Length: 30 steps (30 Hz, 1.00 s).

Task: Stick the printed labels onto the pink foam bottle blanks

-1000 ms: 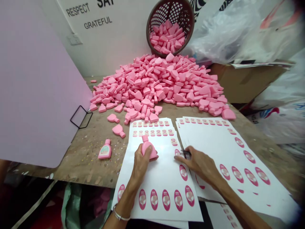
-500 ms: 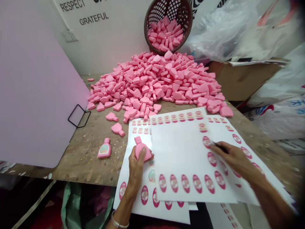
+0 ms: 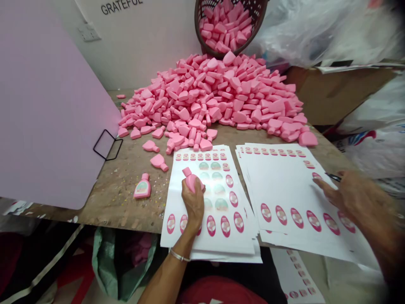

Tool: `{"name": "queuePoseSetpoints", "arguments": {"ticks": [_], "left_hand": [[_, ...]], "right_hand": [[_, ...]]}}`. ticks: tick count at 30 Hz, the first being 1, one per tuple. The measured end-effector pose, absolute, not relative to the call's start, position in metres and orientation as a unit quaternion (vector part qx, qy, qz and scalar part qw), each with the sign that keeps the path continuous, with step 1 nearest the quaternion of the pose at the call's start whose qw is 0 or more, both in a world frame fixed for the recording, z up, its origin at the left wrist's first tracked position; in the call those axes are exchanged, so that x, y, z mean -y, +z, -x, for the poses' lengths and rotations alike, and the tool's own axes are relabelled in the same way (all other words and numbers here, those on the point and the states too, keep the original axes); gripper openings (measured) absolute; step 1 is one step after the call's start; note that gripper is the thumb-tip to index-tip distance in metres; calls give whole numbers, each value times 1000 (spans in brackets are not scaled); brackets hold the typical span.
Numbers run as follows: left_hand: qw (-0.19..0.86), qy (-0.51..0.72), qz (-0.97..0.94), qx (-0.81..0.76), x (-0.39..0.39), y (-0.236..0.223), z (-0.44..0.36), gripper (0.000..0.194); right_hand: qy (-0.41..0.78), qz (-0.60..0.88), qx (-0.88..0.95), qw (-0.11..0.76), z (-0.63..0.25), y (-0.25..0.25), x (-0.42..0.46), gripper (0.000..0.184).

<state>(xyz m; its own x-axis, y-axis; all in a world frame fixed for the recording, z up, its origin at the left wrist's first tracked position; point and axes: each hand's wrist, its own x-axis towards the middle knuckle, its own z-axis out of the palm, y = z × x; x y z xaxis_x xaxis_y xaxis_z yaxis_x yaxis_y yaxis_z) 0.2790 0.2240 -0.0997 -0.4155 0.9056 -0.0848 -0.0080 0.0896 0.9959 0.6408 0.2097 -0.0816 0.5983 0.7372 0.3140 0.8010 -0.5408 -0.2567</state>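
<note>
Left hand (image 3: 193,202) grasps a pink plastic bottle (image 3: 191,180) over the left label sheets (image 3: 177,190). Right hand (image 3: 357,198) has withdrawn to the right label stack (image 3: 284,190), holding a dark tool (image 3: 333,177).

Premises are a small hand-packing workshop: a scarred, paint-flecked wooden workbench (image 3: 107,202) bears a heap of pink bottle-shaped pieces (image 3: 215,93) and stacked printed label sheets (image 3: 284,185), with a tipped plastic basket (image 3: 202,25), cardboard carton (image 3: 335,95) and plastic sacks (image 3: 363,156) adjoining.
</note>
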Motion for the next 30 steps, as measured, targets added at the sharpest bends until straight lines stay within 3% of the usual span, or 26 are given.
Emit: {"name": "queuePoseSetpoints", "arguments": {"ticks": [2,6,9,14,22,30], "left_hand": [[388,574,-365,-622,-230,-97,-281,31],[406,551,-404,-607,-220,-87,-274,30],[510,480,-439,-562,-198,-78,-268,34],[635,409,-438,-488,-173,-79,-271,36],[567,433,-452,-535,-175,-92,-277,37],[534,422,-494,-541,-175,-100,-277,38]], "right_hand": [[-70,854,487,169,-603,-76,-205,40],[99,718,621,299,-516,-77,-190,21],[75,597,744,291,-469,-87,-184,17],[1,572,779,258,-445,-102,-185,14],[-47,591,778,207,-442,-108,-183,18],[35,601,758,251,-441,-111,-184,14]]}}
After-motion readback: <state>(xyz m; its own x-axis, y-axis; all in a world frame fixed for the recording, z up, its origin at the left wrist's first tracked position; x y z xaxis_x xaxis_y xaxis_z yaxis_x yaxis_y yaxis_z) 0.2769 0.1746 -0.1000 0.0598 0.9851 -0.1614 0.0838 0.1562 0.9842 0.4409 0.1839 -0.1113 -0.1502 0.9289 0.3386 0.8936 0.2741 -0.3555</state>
